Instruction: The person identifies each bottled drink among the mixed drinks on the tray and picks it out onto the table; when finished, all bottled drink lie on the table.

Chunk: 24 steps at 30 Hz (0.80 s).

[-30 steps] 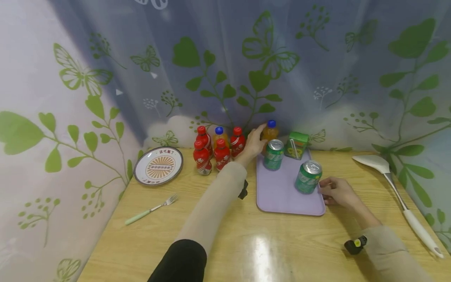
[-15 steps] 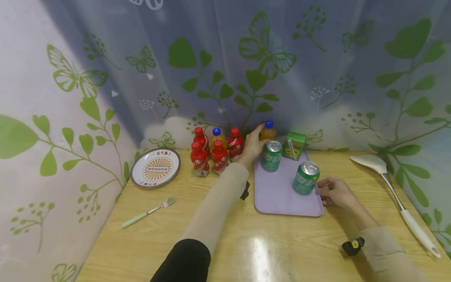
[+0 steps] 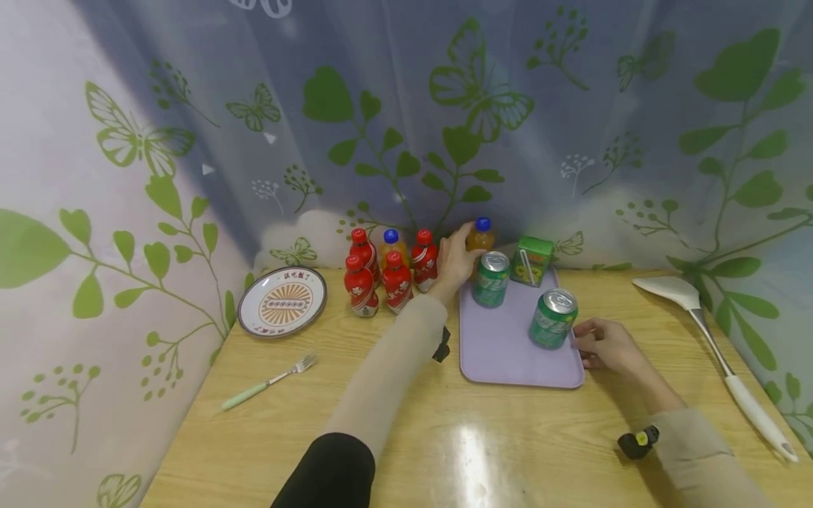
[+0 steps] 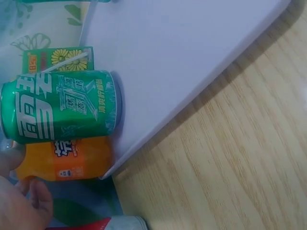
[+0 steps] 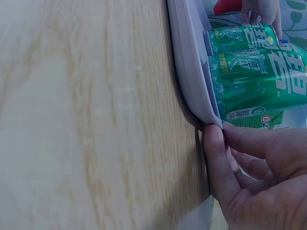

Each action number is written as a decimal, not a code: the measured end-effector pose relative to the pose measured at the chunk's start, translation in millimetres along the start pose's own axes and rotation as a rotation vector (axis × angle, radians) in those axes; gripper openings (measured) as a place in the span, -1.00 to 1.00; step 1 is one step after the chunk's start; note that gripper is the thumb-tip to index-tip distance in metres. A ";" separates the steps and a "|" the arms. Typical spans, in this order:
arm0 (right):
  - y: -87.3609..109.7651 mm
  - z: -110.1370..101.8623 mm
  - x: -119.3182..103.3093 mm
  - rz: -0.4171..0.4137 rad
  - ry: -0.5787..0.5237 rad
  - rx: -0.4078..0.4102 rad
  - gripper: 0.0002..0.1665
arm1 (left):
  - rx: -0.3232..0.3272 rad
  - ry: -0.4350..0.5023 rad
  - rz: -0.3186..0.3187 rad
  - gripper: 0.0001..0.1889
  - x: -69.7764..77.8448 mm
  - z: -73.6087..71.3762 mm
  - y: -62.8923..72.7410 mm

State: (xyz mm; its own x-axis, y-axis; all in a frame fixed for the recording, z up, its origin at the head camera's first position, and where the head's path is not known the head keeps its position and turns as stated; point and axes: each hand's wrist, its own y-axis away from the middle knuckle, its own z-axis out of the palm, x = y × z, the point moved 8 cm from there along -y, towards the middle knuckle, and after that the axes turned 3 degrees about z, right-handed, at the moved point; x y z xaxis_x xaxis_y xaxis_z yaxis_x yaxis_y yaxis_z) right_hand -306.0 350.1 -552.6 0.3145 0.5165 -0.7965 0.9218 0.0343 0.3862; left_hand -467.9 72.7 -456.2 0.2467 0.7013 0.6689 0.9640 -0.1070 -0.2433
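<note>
Fingers of the left hand (image 3: 454, 259) are curling around a small orange plastic bottle with a blue cap (image 3: 480, 237), standing at the far edge of the lilac plastic tray (image 3: 502, 346) on the wooden worktop (image 3: 406, 437). Likely light, smooth and easily tipped; gripping mid-body seems safest. The right hand (image 3: 606, 346) is pinching the tray's near corner.

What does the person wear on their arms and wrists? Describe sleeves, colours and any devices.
Both arms have long beige sleeves; the left sleeve turns black near the shoulder. A small black device sits at each wrist: the left one plain, the right one with a yellow spot. The hands are bare.
</note>
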 end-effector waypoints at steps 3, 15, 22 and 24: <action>0.0 0.3 0.2 0.001 0.003 -0.004 -0.50 | 0.009 0.039 0.026 -0.34 2.8 -3.3 1.9; 0.3 -0.8 -1.1 -0.020 0.009 -0.011 -0.49 | 0.094 0.248 0.045 -0.36 19.8 -30.6 0.0; -0.5 -0.7 -1.0 -0.029 0.022 -0.009 -0.47 | 0.121 0.328 0.034 -0.37 25.5 -55.6 2.1; -0.7 -0.8 -0.8 -0.028 0.022 -0.014 -0.47 | 0.112 0.332 0.028 -0.37 26.4 -62.1 3.5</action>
State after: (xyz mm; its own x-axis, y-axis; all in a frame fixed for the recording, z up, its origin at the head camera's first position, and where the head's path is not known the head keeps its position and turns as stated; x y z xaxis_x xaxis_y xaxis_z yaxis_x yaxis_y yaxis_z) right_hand -307.0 350.4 -551.9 0.2832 0.5338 -0.7967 0.9269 0.0608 0.3703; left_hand -451.9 47.1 -395.7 0.3089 0.4293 0.8487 0.9443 -0.0321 -0.3274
